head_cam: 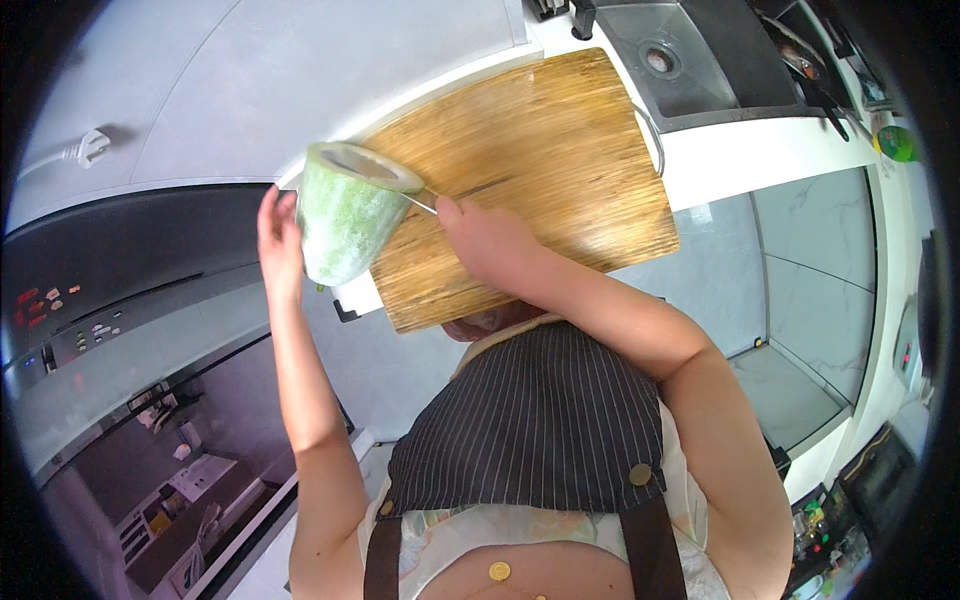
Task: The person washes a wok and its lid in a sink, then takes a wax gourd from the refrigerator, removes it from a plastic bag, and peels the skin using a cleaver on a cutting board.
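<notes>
A large piece of winter melon (349, 217), with pale green, whitish rind, stands at the left end of a wooden cutting board (525, 165). Its cut top tilts toward the right and shows a hollow. My left hand (280, 225) is against the melon's left side, fingers raised and apart; how firmly it touches cannot be told. My right hand (480, 236) is closed on a thin metal tool (420, 203), whose far end meets the melon's cut rim. The fist hides the tool's handle, so its exact kind cannot be told.
A grey sink (675, 67) with a drain lies at the upper right, beside a black tap (583, 19). A wall runs behind the board, with a white plug (94, 148) at the left. A dark appliance or cabinet (150, 232) stands at the left. The board's front edge is close to my apron.
</notes>
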A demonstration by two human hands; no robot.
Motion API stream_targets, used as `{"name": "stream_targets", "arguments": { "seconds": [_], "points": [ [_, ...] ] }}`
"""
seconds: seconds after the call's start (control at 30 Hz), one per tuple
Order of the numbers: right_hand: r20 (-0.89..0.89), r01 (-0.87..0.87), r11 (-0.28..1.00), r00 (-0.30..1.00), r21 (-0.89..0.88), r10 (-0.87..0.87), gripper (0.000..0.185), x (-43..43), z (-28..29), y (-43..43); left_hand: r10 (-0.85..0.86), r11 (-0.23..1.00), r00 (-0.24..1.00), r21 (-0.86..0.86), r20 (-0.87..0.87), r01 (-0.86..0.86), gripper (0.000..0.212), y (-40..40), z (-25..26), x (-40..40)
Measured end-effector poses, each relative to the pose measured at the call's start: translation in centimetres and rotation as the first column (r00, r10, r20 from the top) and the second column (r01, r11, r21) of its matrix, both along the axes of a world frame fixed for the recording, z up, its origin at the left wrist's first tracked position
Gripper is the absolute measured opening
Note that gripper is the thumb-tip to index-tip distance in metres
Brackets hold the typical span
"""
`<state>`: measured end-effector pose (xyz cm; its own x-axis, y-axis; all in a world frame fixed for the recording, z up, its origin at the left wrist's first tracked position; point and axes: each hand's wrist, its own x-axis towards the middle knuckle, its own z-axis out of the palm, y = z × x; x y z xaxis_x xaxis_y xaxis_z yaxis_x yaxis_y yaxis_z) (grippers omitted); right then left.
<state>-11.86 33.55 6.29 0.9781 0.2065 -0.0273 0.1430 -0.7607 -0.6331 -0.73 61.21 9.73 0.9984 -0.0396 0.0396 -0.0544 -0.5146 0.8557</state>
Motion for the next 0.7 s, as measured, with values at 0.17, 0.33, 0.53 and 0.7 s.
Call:
{"name": "stream_targets", "arguments": {
  "seconds": [0.17,0.33,0.53,0.7],
  "points": [
    [-0.082,-0.047,0.998,0.995,0.032,0.049,0.020,-0.5,0.3,0.1,-0.209,0.969,0.963,-0.172,-0.169,0.180,0.111,1.3,0.1,-3.8],
    [-0.132,-0.044,0.998,0.990,0.033,0.048,0.019,-7.9,5.1,-1.5,-0.313,0.929,0.909,-0.285,-0.274,0.234,0.118,1.7,-1.2,-6.7],
    [-0.048,0.004,0.991,0.999,-0.137,-0.011,0.022,-11.4,5.8,-3.0,-0.105,0.961,0.975,0.231,-0.193,0.149,0.112,-6.8,4.9,-11.2],
    [0.046,0.000,0.989,0.999,-0.148,0.007,0.024,-12.4,6.2,-3.2,-0.268,0.730,0.935,0.682,0.232,0.039,0.116,-11.4,4.1,-13.9]
  ]
}}
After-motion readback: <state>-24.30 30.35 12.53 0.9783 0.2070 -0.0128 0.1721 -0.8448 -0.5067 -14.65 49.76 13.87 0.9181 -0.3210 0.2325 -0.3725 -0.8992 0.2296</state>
